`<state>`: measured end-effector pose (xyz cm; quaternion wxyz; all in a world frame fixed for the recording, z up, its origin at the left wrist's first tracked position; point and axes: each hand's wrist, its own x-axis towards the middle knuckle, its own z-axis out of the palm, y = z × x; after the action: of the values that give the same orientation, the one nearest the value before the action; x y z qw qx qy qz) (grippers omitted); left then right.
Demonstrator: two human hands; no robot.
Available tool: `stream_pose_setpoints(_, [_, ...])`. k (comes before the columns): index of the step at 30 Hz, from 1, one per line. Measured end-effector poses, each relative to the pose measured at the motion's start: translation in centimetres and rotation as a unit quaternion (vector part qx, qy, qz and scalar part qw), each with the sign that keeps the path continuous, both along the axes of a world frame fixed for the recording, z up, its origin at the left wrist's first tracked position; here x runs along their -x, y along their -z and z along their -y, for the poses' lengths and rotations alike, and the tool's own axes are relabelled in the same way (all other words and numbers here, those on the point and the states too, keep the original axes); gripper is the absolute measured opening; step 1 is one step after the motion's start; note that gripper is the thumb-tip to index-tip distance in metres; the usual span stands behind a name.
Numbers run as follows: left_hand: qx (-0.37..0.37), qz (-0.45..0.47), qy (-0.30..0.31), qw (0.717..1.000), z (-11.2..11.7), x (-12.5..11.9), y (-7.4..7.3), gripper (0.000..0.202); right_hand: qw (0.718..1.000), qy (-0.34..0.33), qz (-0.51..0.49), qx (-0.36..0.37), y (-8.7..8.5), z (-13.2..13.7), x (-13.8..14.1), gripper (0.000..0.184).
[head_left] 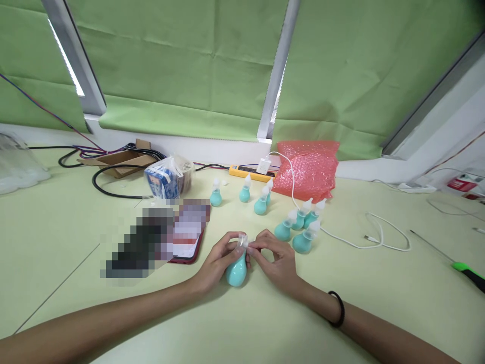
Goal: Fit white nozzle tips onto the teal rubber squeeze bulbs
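Observation:
A teal bulb nasal aspirator (pixel 237 272) with a clear tip is tilted just above the table, in front of me. My left hand (pixel 222 258) is closed around its neck from the left, thumb lying across the front. From the right, my right hand (pixel 276 258) pinches at the clear tip with thumb and forefinger; the fingertips partly hide what they grip. Several more teal aspirators stand beyond my hands, among them one close to my right hand, an aspirator (pixel 302 242) with its clear tip leaning right.
Left of my hands lies a phone (pixel 187 232) beside a blurred dark patch. Behind are a plastic-wrapped blue pack (pixel 162 179), a cardboard box (pixel 121 159), an orange power strip (pixel 252 174) and red bubble wrap (pixel 306 169). A white cable (pixel 352 245) and a screwdriver (pixel 460 266) lie right.

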<state>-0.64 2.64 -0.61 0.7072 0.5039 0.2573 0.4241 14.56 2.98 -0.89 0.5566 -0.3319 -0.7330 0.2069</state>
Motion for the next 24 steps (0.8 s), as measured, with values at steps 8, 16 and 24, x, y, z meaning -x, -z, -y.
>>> stream_pose_setpoints(8, [-0.022,-0.014,-0.022,0.999,0.0,0.1,-0.1,0.027,1.0,0.002,-0.023,-0.009,0.4,-0.6,-0.2,0.013])
stream_pose_setpoints(16, [-0.116,-0.112,-0.066,0.985,0.8,0.3,-0.9,0.025,0.987,-0.063,-0.059,0.137,-0.4,-0.1,-0.4,0.011])
stream_pose_setpoints(24, [-0.161,-0.169,-0.094,0.968,0.7,0.5,-0.6,0.03,0.981,-0.081,0.001,0.176,-1.4,-0.4,-1.0,0.011])
